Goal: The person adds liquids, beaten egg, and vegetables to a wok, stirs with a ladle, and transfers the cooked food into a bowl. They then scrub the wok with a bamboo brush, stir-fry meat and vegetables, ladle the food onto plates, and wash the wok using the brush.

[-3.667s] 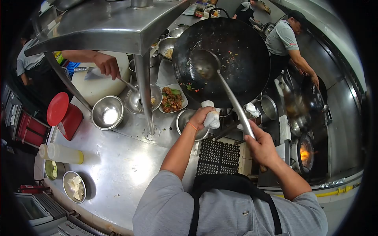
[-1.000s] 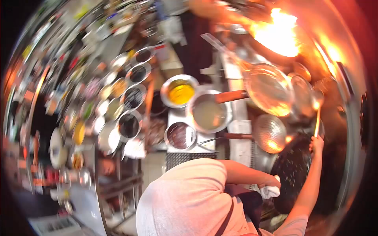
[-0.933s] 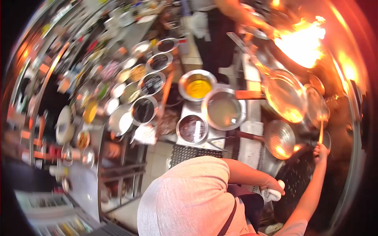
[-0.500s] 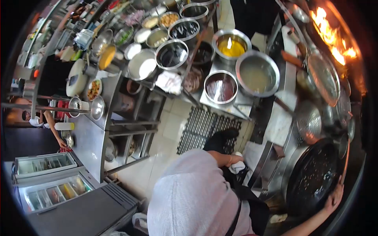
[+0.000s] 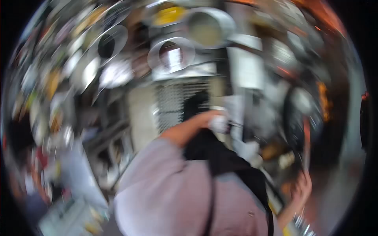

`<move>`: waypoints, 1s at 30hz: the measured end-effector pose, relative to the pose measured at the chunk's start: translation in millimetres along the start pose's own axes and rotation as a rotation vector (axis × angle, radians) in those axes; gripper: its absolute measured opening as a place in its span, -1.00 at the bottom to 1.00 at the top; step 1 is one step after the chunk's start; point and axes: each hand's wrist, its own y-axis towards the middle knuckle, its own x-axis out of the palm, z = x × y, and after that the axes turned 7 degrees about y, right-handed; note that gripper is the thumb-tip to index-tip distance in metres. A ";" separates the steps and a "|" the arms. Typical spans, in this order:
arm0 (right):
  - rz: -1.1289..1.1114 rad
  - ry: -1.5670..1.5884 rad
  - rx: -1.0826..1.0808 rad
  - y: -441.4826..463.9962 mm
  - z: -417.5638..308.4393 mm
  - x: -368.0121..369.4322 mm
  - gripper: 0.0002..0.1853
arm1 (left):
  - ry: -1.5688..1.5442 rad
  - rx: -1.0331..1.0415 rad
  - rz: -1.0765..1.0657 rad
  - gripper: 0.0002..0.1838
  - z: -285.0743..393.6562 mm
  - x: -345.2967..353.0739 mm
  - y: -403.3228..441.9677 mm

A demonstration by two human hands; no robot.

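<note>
The whole view is smeared by motion. My left hand is closed around a white cloth, in front of my black apron and over the floor beside the stove. On the right, my right hand grips the lower end of a long handle. That handle reaches up to a ladle, whose bowl is blurred over the dark wok. An orange glow shows just right of the wok.
Beyond my left hand stand a pot of dark red liquid, a pot of cloudy liquid and one of yellow liquid. A black perforated mat lies on the floor. Blurred bowls and a steel counter are at left.
The view has turned, shifting the pots up and left. My left hand with the cloth and my right hand with the handle both appear further left. The ladle's handle stands more upright.
</note>
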 end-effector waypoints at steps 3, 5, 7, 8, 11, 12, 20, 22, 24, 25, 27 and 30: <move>0.352 -0.175 -0.049 8.2 -9.6 72.6 -0.91 | -0.247 -0.157 0.274 -0.46 60.1 21.0 -50.6; 0.392 -0.663 -0.274 32.9 -7.9 67.7 -0.52 | 0.071 -0.013 0.422 -0.48 84.3 34.9 -88.8; 0.413 -0.705 -0.434 63.1 -31.2 86.4 -0.58 | 0.038 0.052 0.434 -0.52 88.6 1.4 -108.8; 0.391 -0.739 -0.524 85.2 -45.9 92.8 -0.58 | 0.057 0.024 0.452 -0.52 98.5 8.5 -117.4; 0.369 -0.692 -0.570 163.0 -108.0 132.4 -0.80 | 0.139 0.075 0.480 -0.50 117.2 27.2 -115.6; 0.346 -0.672 -0.578 197.0 -125.4 146.0 -0.81 | 0.164 0.085 0.470 -0.50 129.5 32.7 -104.2; -0.125 0.157 -0.199 437.6 -195.4 169.5 -0.68 | 0.236 0.161 0.413 -0.47 192.4 68.9 -95.7; -0.263 0.590 -0.032 416.5 -208.4 166.6 -0.67 | 0.192 0.109 0.409 -0.51 206.2 78.6 -112.7; -0.321 0.580 -0.014 383.1 -206.1 165.4 -0.67 | 0.192 0.150 0.421 -0.53 205.3 66.4 -119.5; -0.307 0.797 0.136 365.8 -206.7 161.7 -0.83 | 0.203 0.153 0.414 -0.54 203.2 63.6 -121.4; -0.215 0.796 -0.229 367.5 -187.0 125.9 -0.54 | 0.208 0.181 0.411 -0.56 207.4 83.0 -125.7; -0.626 0.916 0.161 295.5 -172.9 88.4 -0.56 | 0.309 0.139 0.376 -0.57 196.5 91.1 -118.3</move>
